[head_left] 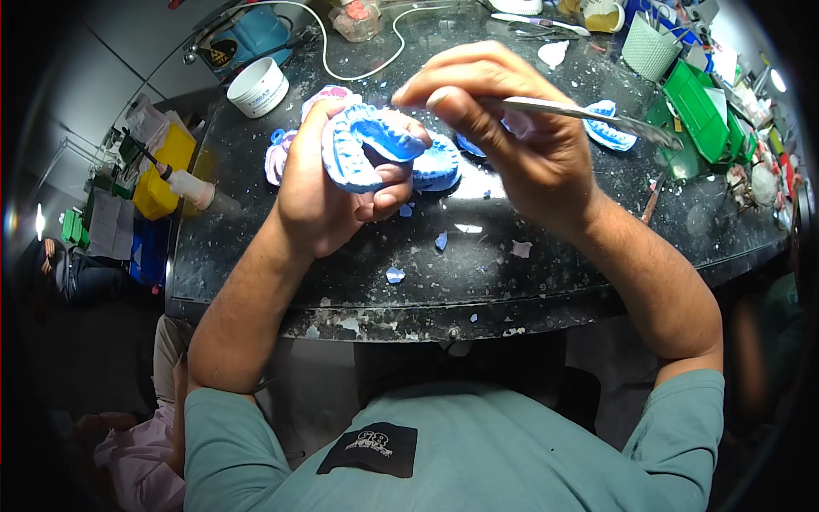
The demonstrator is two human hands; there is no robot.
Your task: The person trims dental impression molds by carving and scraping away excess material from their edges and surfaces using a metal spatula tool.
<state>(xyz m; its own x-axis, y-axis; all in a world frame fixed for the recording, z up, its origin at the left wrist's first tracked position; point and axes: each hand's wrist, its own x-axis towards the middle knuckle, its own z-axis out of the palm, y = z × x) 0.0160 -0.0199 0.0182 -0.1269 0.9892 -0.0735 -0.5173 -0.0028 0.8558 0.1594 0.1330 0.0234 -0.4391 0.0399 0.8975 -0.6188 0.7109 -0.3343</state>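
My left hand [311, 171] is closed around a blue horseshoe-shaped dental cast [351, 166], held above the bench with its row of teeth showing. My right hand [520, 128] grips a long metal spatula [580, 111]. One end of it points away to the right, and the end near my fingertips is hidden by the hand. Spatula and cast look apart. Just behind the held cast, another blue cast [438, 164] lies on the bench. Past my right hand is a further blue cast [611, 130]. Pink-and-blue pieces [278, 159] sit behind my left wrist, partly covered.
Blue chips [395, 275] and white flakes litter the black bench [358, 294]. At the back left stand a white tub [258, 88] and a blue jug [260, 32], with a white cable [328, 60] beside them. Rightward are a tool basket [650, 49] and green bins [701, 107]. Someone sits at lower left.
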